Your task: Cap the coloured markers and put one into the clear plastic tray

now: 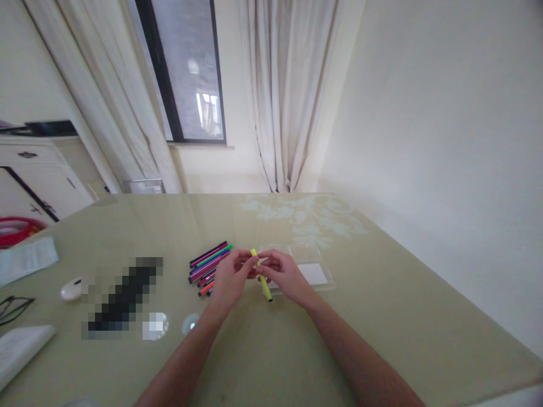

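Observation:
Both of my hands meet over the middle of the olive-green table (382, 316) around a yellow marker pen (264, 282). My left hand (229, 278) is closed, pinching the pen near its upper end. My right hand (283, 272) is closed on the pen too, fingers curled over its middle. The pen tilts, its lower tip pointing toward me. Just left of my hands lies a pile of several coloured marker pens (208, 261). A clear plastic case (316, 274) with a white label lies flat under and right of my right hand.
A white computer mouse (71, 289) and a blurred dark object (123, 298) lie at the left. Eyeglasses (12, 308), a folded cloth (25, 257) and a white object (19, 347) sit near the left edge. Curtains and a window stand behind the table.

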`<act>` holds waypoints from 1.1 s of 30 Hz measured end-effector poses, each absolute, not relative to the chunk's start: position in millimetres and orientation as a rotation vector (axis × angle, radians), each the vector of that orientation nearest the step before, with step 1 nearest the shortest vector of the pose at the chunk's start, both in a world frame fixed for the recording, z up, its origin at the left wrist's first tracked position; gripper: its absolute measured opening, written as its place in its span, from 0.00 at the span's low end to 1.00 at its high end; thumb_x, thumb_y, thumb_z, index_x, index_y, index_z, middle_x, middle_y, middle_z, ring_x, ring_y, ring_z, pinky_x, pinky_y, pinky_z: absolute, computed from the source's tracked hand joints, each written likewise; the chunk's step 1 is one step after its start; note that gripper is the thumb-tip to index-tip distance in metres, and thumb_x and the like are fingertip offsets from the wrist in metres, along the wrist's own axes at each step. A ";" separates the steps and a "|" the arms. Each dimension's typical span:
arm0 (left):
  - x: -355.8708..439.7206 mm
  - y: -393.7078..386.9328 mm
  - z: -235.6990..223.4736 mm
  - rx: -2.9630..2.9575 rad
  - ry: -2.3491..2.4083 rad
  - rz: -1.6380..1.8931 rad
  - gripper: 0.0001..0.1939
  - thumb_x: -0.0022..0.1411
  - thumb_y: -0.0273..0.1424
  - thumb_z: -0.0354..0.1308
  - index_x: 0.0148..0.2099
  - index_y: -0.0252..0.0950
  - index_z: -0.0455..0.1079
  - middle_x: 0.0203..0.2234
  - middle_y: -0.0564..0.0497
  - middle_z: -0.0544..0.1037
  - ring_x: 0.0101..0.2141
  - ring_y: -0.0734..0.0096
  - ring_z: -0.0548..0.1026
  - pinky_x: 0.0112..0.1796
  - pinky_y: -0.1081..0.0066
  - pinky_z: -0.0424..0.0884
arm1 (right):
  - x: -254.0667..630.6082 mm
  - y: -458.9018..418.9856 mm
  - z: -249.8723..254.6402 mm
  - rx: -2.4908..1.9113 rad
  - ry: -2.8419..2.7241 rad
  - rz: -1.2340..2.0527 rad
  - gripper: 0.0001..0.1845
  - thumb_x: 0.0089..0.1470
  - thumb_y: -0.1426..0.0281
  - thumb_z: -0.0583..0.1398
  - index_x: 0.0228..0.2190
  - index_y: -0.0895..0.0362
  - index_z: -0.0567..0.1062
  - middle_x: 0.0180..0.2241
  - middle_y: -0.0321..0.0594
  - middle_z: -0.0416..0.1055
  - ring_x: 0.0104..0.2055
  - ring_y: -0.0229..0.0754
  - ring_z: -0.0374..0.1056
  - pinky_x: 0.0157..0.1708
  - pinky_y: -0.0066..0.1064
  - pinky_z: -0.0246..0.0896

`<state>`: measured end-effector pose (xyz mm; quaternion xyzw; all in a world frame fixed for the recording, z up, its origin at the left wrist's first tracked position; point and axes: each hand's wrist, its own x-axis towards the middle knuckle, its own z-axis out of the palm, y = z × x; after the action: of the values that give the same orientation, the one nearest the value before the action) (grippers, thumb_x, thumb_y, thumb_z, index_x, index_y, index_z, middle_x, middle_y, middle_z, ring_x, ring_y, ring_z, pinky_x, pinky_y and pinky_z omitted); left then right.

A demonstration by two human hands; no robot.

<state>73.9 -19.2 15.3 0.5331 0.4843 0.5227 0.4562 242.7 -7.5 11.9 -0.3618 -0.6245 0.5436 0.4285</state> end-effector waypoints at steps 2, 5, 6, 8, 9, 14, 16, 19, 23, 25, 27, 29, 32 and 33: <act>73.9 -18.6 12.5 1.331 1.203 1.299 0.22 0.58 0.47 0.65 0.44 0.35 0.73 0.36 0.47 0.82 0.30 0.63 0.82 0.35 0.62 0.80 | 243.3 -4.9 9.8 -0.918 -1.498 1.329 0.23 0.52 0.57 0.69 0.45 0.56 0.76 0.31 0.37 0.79 0.33 0.42 0.77 0.29 0.29 0.71; 73.8 -17.7 7.0 1.506 1.255 1.247 0.16 0.62 0.43 0.61 0.45 0.36 0.74 0.36 0.47 0.82 0.33 0.62 0.82 0.37 0.61 0.79 | 246.2 1.2 5.2 -1.010 -1.380 1.162 0.27 0.49 0.58 0.70 0.48 0.56 0.74 0.30 0.35 0.76 0.29 0.40 0.74 0.25 0.28 0.72; 74.1 -18.0 5.0 1.592 1.271 1.215 0.14 0.63 0.41 0.60 0.44 0.36 0.74 0.36 0.46 0.82 0.34 0.62 0.81 0.38 0.61 0.79 | 247.5 3.4 3.3 -1.040 -1.347 1.108 0.28 0.49 0.59 0.70 0.49 0.56 0.73 0.30 0.34 0.75 0.28 0.39 0.74 0.24 0.28 0.72; 74.9 -20.0 1.1 1.750 1.291 1.140 0.12 0.65 0.38 0.57 0.45 0.37 0.74 0.38 0.46 0.82 0.37 0.62 0.81 0.40 0.62 0.77 | 250.1 7.4 -0.5 -1.082 -1.305 1.038 0.31 0.49 0.59 0.70 0.52 0.56 0.71 0.30 0.33 0.74 0.27 0.39 0.73 0.24 0.29 0.73; 75.4 -21.4 -0.5 1.810 1.292 1.097 0.12 0.65 0.37 0.57 0.46 0.37 0.74 0.40 0.46 0.82 0.39 0.62 0.80 0.41 0.61 0.77 | 251.4 9.0 -2.3 -1.096 -1.296 1.019 0.32 0.49 0.60 0.69 0.54 0.55 0.70 0.31 0.32 0.73 0.27 0.38 0.73 0.24 0.29 0.73; 75.7 -28.6 -3.1 1.998 1.228 0.894 0.22 0.61 0.37 0.66 0.55 0.39 0.71 0.49 0.45 0.78 0.46 0.59 0.77 0.48 0.60 0.74 | 255.2 12.7 -9.4 -1.178 -1.366 0.985 0.32 0.51 0.60 0.68 0.55 0.55 0.70 0.31 0.32 0.72 0.25 0.37 0.73 0.24 0.29 0.74; 75.7 -29.6 -2.9 2.045 1.219 0.864 0.26 0.59 0.36 0.68 0.58 0.40 0.69 0.50 0.45 0.77 0.47 0.58 0.77 0.50 0.58 0.73 | 256.0 13.2 -11.1 -1.190 -1.387 1.013 0.32 0.51 0.60 0.67 0.55 0.55 0.71 0.32 0.33 0.73 0.26 0.38 0.74 0.25 0.30 0.74; 76.3 -29.1 -4.3 2.089 1.230 0.856 0.25 0.59 0.33 0.68 0.58 0.41 0.69 0.50 0.45 0.76 0.48 0.57 0.76 0.51 0.58 0.72 | 256.8 14.1 -12.3 -1.189 -1.398 1.062 0.32 0.51 0.61 0.66 0.57 0.56 0.71 0.34 0.36 0.75 0.28 0.40 0.75 0.27 0.32 0.75; 77.5 -27.7 -9.0 2.088 1.242 0.849 0.28 0.58 0.32 0.69 0.59 0.41 0.67 0.51 0.45 0.76 0.48 0.58 0.76 0.50 0.58 0.73 | 257.0 14.7 -12.5 -1.172 -1.402 1.102 0.32 0.52 0.63 0.64 0.58 0.57 0.71 0.33 0.38 0.77 0.31 0.43 0.77 0.30 0.34 0.77; 77.8 -27.7 -10.0 2.089 1.243 0.847 0.30 0.58 0.32 0.69 0.61 0.40 0.66 0.52 0.45 0.76 0.49 0.58 0.76 0.51 0.58 0.72 | 256.7 14.8 -13.5 -1.156 -1.413 1.121 0.31 0.53 0.64 0.63 0.58 0.57 0.71 0.33 0.39 0.78 0.34 0.45 0.78 0.32 0.35 0.78; 77.9 -28.3 -9.2 2.104 1.246 0.832 0.29 0.58 0.31 0.68 0.61 0.40 0.66 0.52 0.45 0.75 0.49 0.58 0.75 0.52 0.58 0.71 | 256.6 15.0 -15.5 -1.161 -1.439 1.119 0.30 0.54 0.64 0.62 0.59 0.56 0.71 0.33 0.40 0.79 0.36 0.46 0.78 0.33 0.35 0.78; 78.0 -29.1 -7.3 2.122 1.248 0.814 0.26 0.59 0.31 0.68 0.59 0.40 0.68 0.52 0.45 0.75 0.49 0.58 0.75 0.53 0.58 0.71 | 256.9 15.6 -17.9 -1.183 -1.464 1.097 0.29 0.54 0.65 0.62 0.58 0.55 0.73 0.36 0.41 0.80 0.38 0.46 0.78 0.33 0.35 0.79; 78.5 -29.9 -5.3 2.163 1.234 0.827 0.22 0.60 0.30 0.66 0.57 0.41 0.70 0.52 0.46 0.74 0.51 0.58 0.74 0.53 0.59 0.70 | 258.0 16.7 -20.6 -1.204 -1.494 1.063 0.24 0.54 0.67 0.62 0.54 0.54 0.76 0.41 0.43 0.80 0.40 0.45 0.78 0.35 0.35 0.79; 78.8 -30.0 -5.2 2.176 1.229 0.841 0.22 0.60 0.29 0.66 0.56 0.42 0.70 0.52 0.46 0.74 0.51 0.58 0.74 0.54 0.59 0.70 | 258.3 17.0 -20.9 -1.209 -1.504 1.047 0.23 0.54 0.68 0.61 0.52 0.54 0.77 0.42 0.43 0.80 0.41 0.45 0.79 0.35 0.35 0.79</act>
<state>78.8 -30.0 -5.2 0.7991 0.4514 0.3090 0.2496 258.3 17.0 -20.9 -0.4902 -0.6098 0.4244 0.4558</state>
